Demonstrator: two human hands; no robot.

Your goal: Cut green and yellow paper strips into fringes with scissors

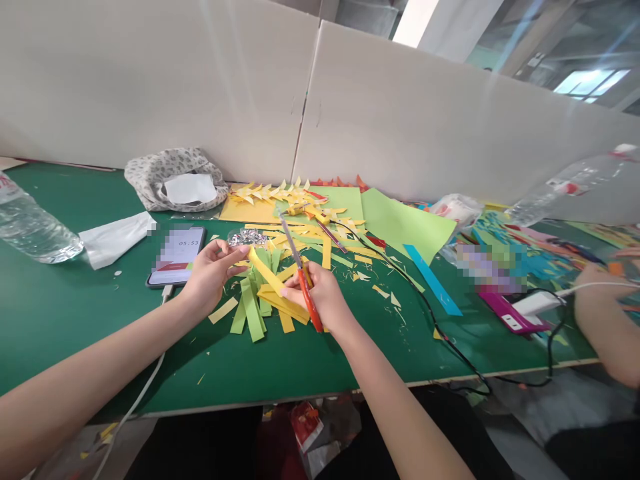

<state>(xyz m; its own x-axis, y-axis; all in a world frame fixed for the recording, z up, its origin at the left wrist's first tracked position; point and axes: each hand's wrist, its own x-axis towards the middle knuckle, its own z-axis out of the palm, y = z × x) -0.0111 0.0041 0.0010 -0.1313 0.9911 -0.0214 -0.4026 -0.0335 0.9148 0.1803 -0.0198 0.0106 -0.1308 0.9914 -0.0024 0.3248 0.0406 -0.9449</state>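
Between my two hands stretches a yellow paper strip. My left hand pinches its upper left end between thumb and fingers. The lower right end sits at the fingertips of my right hand, which also holds scissors with red-orange handles. Their blades point up and away, off the strip. Below and around the hands lies a pile of green paper strips and yellow strips. Just beyond my left hand is a clear box of small shiny gems.
A phone on a white cable lies left, near a water bottle and a patterned cloth bag. Behind the pile are a yellow glue gun and green paper sheets. A black cord runs right, towards another person's arm.
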